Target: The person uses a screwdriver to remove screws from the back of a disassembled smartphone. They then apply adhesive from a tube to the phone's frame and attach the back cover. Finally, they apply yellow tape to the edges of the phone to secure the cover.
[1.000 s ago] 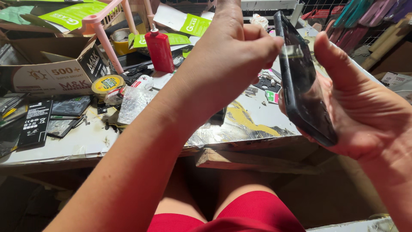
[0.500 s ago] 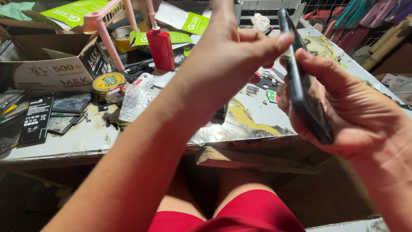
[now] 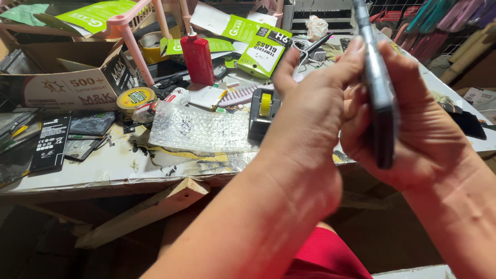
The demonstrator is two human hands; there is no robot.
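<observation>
I hold a dark smartphone (image 3: 378, 88) upright and edge-on in front of me, above the near edge of a cluttered workbench (image 3: 103, 170). My right hand (image 3: 418, 134) cups it from behind, fingers wrapped round its back. My left hand (image 3: 315, 113) comes in from the lower left and pinches the phone's front edge between thumb and fingers. The phone's screen side is turned away, so its face is hidden.
On the bench lie a bubble-wrap sheet (image 3: 199, 129), a black tape dispenser with yellow tape (image 3: 262, 111), a red bottle (image 3: 197, 59), a yellow tape roll (image 3: 135, 98), a pink comb (image 3: 242, 95), phone batteries (image 3: 51, 142), green screen-protector packs (image 3: 261, 44) and a cardboard box (image 3: 67, 77).
The phone has turned from showing its dark face to edge-on. My left hand has dropped from above the bench and closed onto the phone's edge. The view shifted left.
</observation>
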